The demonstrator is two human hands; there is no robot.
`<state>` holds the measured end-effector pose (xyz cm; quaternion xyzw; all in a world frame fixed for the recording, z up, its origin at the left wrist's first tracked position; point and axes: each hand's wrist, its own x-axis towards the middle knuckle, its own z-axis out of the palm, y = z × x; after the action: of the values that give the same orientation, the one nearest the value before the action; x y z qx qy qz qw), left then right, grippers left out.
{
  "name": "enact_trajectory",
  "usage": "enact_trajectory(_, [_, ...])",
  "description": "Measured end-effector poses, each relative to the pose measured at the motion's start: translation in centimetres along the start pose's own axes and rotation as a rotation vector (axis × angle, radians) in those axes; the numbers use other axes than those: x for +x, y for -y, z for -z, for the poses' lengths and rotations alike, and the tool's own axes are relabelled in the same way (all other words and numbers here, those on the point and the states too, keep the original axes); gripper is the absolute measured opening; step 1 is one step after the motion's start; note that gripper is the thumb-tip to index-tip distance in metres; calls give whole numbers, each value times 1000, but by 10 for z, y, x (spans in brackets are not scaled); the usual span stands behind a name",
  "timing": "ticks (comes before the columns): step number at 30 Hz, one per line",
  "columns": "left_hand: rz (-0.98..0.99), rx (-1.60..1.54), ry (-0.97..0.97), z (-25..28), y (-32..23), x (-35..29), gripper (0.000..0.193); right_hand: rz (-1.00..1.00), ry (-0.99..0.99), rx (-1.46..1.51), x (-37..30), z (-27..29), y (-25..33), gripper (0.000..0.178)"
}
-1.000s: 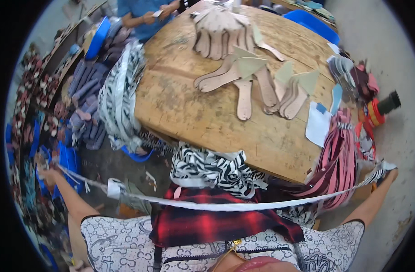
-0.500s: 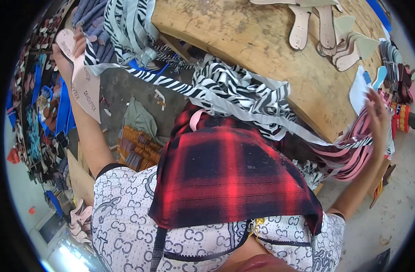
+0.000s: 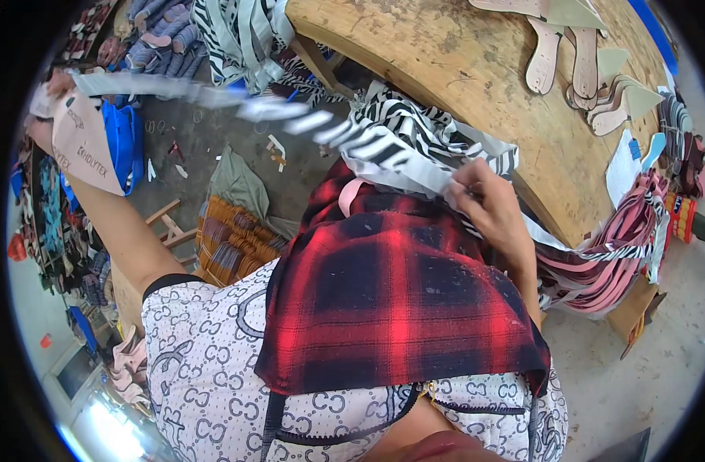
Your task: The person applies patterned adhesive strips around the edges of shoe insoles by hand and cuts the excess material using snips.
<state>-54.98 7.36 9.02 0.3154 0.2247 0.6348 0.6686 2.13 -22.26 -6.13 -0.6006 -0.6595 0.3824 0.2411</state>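
Observation:
Out at the far left, my left hand point(image 3: 43, 127) is closed on a pale pink shoe insole point(image 3: 89, 146) with printing on it. One end of a zebra-striped strip point(image 3: 310, 122), white on its back, is at the same hand. The strip stretches across to my lap, blurred by motion in its middle. My right hand point(image 3: 487, 204), fingers curled together, grips the strip above my red and black checked apron point(image 3: 399, 285). Behind it lies a heaped tangle of the same zebra strip point(image 3: 414, 119), against the table's edge.
A wooden table point(image 3: 422, 54) at the back carries several insoles point(image 3: 583, 65). Bundles of pink strips point(image 3: 599, 269) hang at its right corner, and zebra strips point(image 3: 241, 38) at its left. Orange-brown stacked pieces point(image 3: 233, 235) and a blue bag point(image 3: 123, 138) sit to the left.
My right hand has come from the pink strips at the far right to the strip over my lap. My left hand has moved further out left with the insole, drawing the strip along.

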Motion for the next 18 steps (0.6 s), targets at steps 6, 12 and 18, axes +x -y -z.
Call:
enact_trajectory(6, [-146,507,-552,-12,95,-16,57,-278,-225,357,-32,36,11,11])
enact_trajectory(12, [208,-201,-91,109,95,-5,56,-220,-298,193,-64,80,12,9])
enact_trajectory(18, [342,-362,-141,122,185,-23,60,-302,-354,36,-72,80,-25,7])
